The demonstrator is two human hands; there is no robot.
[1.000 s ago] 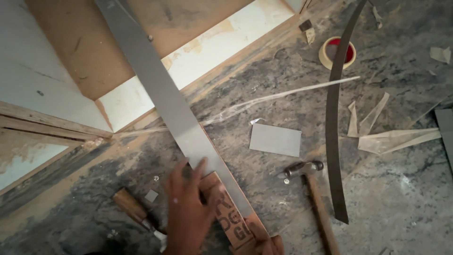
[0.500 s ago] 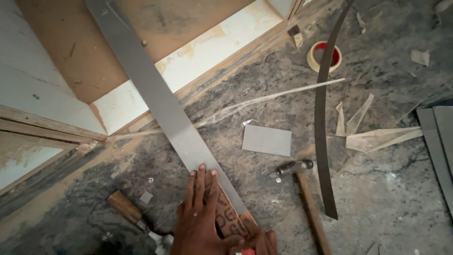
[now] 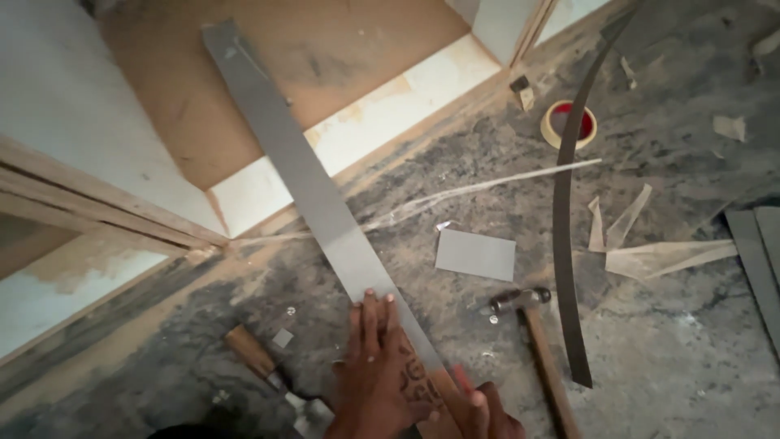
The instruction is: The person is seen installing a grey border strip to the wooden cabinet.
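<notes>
The long flat grey laminate strip [image 3: 313, 183] lay diagonally, its far end over the brown board w/ pale edges [image 3: 325, 89], its near end on the dusty grey stone floor [image 3: 674, 349]; the left hand [image 3: 375, 370] lay flat on that near end, fingers out, grip released, palm pressing down; the right hand [image 3: 486, 410] sat just right of the strip's near end, fingers curled, but whether its grip held anything I couldn't tell; a hammer w/ wooden handle [image 3: 536, 341] lay right of the strip; a small grey rectangular offcut [image 3: 475, 254] near it; a dark curved thin strip [image 3: 569, 211] farther right; a wooden-handled chisel [image 3: 264, 366] left of the strip's near end.
</notes>
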